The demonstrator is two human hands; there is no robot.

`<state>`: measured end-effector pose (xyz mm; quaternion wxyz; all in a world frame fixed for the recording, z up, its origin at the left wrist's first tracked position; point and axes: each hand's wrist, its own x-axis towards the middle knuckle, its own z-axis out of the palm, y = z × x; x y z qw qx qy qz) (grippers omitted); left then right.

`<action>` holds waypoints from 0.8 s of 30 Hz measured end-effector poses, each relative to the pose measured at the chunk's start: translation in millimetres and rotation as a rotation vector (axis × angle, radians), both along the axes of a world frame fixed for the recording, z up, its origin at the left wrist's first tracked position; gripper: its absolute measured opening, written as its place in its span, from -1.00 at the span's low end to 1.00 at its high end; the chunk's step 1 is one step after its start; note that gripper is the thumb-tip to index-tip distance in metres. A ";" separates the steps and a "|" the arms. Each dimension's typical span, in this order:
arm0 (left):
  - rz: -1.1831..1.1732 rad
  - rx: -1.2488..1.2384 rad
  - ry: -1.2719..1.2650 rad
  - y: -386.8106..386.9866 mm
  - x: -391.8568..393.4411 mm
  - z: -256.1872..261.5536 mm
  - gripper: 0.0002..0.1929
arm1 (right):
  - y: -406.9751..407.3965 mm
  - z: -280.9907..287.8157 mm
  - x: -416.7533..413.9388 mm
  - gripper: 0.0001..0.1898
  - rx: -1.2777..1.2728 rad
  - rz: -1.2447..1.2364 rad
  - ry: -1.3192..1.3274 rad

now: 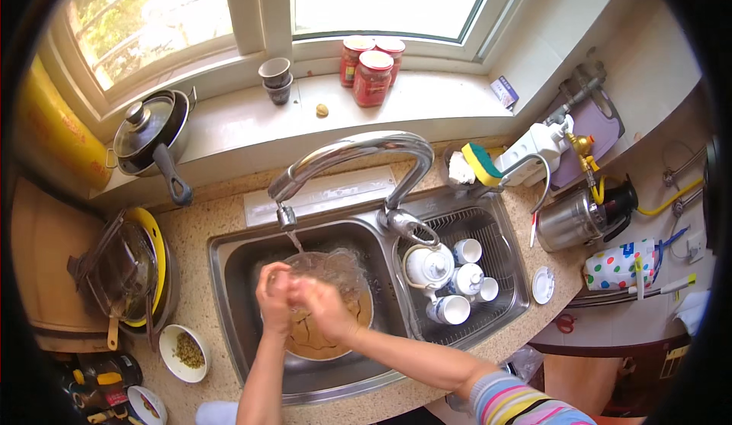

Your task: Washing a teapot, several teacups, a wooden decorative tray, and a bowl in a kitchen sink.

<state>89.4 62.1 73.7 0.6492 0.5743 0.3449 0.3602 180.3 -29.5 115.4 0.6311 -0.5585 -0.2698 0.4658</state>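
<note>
My left hand (275,296) and my right hand (325,310) meet above a round basin (360,339) in the left bowl of a steel double sink (243,333). Their fingers are bent together and blurred, so whether anything is between them is hidden. Brown, with dark lines across it, is what shows inside the basin; water splashes in its far part. A thin stream of water (294,242) falls from the chrome tap (366,144) just beyond my fingers.
A teapot (429,266) and several cups (450,309) stand in the rack of the right sink bowl. To the left are a white bowl of green beans (189,353) and stacked pans (123,270). Red-lidded jars (373,79) line the sill; a sponge (481,164) sits behind the sink.
</note>
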 end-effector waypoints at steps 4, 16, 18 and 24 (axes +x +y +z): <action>-0.256 -0.799 0.053 19.6 9.2 16.7 -0.54 | 7.8 -31.8 63.1 -0.36 0.401 0.446 -1.095; -0.057 -0.045 0.144 44.7 30.4 23.5 -0.73 | 22.4 5.2 39.5 -0.58 0.140 0.121 0.379; 0.026 0.406 0.186 20.3 34.1 26.2 -0.72 | 31.4 15.8 54.3 -0.50 -0.040 -0.074 0.626; 0.076 -0.129 0.128 1.2 35.0 39.9 -0.61 | 17.2 20.1 24.7 -0.69 0.039 -0.164 -0.260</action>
